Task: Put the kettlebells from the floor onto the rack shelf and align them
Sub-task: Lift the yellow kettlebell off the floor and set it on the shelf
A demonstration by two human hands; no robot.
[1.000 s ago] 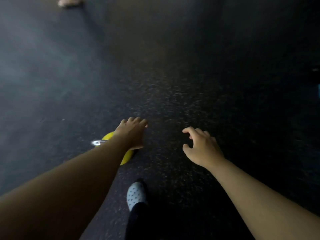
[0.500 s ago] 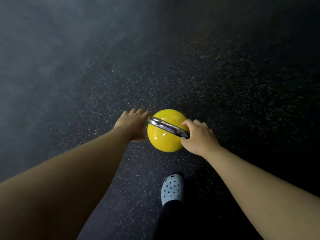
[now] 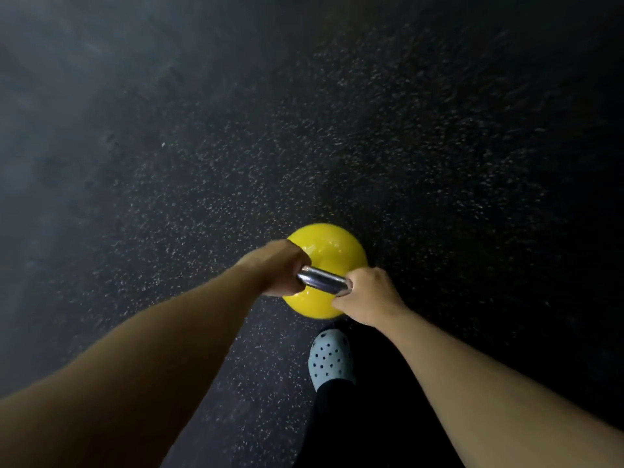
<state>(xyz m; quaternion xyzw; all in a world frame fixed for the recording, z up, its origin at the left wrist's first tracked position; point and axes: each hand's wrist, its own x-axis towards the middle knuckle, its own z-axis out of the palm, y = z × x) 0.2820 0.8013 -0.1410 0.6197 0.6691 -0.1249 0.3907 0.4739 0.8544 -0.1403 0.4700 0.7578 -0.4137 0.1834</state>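
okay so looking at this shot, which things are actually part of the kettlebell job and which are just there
Part of the job:
kettlebell, yellow
its handle, metal
left hand, gripping the handle
right hand, gripping the handle

Just there:
floor, dark and speckled
clog, pale, on the person's foot

The rack is not in view.

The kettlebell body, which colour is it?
Glossy yellow kettlebell, with a silver metal handle; head view.

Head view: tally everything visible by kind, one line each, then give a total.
Yellow kettlebell: 1
Hands gripping its handle: 2, left hand, right hand
Light blue perforated clog: 1
Total: 4
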